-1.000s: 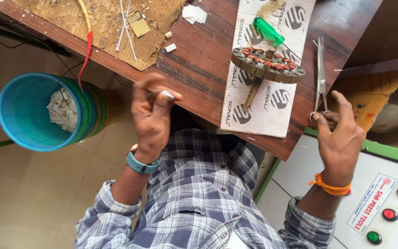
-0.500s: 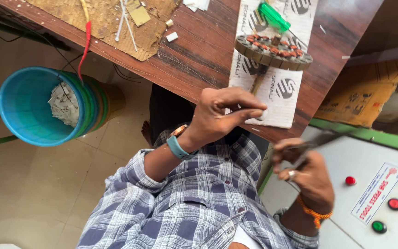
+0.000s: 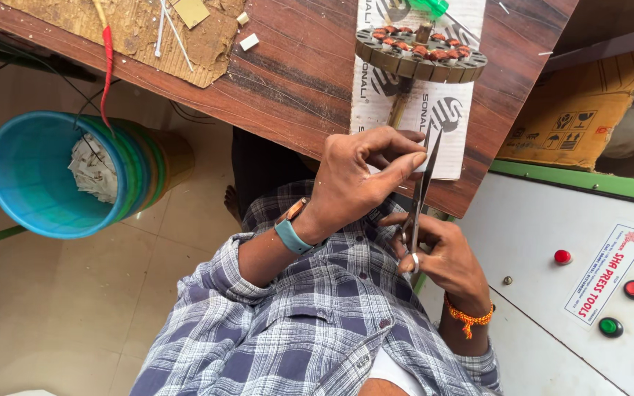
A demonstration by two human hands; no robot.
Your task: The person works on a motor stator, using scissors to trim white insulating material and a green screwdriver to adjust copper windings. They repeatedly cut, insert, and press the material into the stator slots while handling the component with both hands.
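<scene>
My right hand (image 3: 445,258), with an orange thread on the wrist, grips a pair of steel scissors (image 3: 420,192) by the handle, blades pointing up toward the table. My left hand (image 3: 365,174), with a blue watch strap, is pinched at the scissor blades on a small pale piece that is mostly hidden by my fingertips. Both hands hover over my lap, just in front of the table edge. Beyond them a round motor stator (image 3: 420,51) with copper coils stands on a white printed sheet (image 3: 405,110).
The wooden table (image 3: 295,81) also carries a cardboard sheet (image 3: 141,37) with scraps and a red-handled tool (image 3: 106,51). A blue bucket (image 3: 31,176) holding paper scraps stands on the floor at left. A white control panel (image 3: 596,271) with red and green buttons is at right, with a cardboard box (image 3: 574,117) behind it.
My right hand brought the scissors from the table down in front of me. My left hand moved right to meet the blades, and the view shifted closer.
</scene>
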